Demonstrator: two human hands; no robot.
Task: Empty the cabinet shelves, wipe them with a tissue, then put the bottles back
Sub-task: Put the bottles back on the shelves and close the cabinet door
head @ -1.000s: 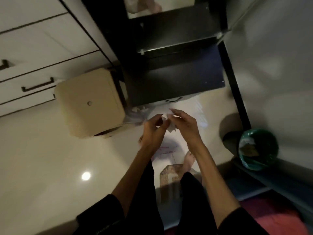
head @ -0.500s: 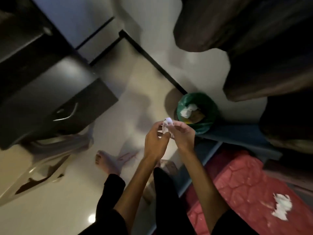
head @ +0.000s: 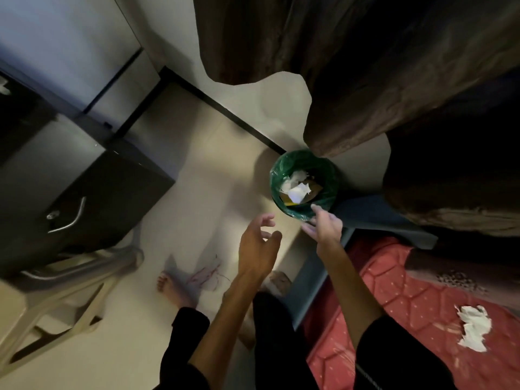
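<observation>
At the bottom of the view stand the person's dark trouser legs, with a bare foot [head: 171, 288] on the pale floor [head: 92, 358] at about 8 o'clock from the frame's middle. To the right, at 4 o'clock, lies a red quilted mattress [head: 394, 305], and a crumpled white tissue [head: 474, 327] rests on it near the right edge.

Both forearms reach up toward the middle. The left hand [head: 257, 249] hangs in the air with loosely curled, spread fingers, holding nothing. The right hand [head: 326, 225] is at 3 o'clock of the left one, fingers relaxed and released, empty, just at the near rim of a waste bin [head: 281, 170] lined with a green bag.

Inside the bin, at 12 o'clock from the right hand, lie white tissue scraps [head: 298, 188] on yellowish rubbish.

At 9 o'clock sits a dark cabinet [head: 112, 192] with a curved metal handle [head: 71, 218]; a pale plastic chair [head: 56, 299] stands below it. Brown curtains [head: 365, 80] hang at 1 o'clock, past the bin.
</observation>
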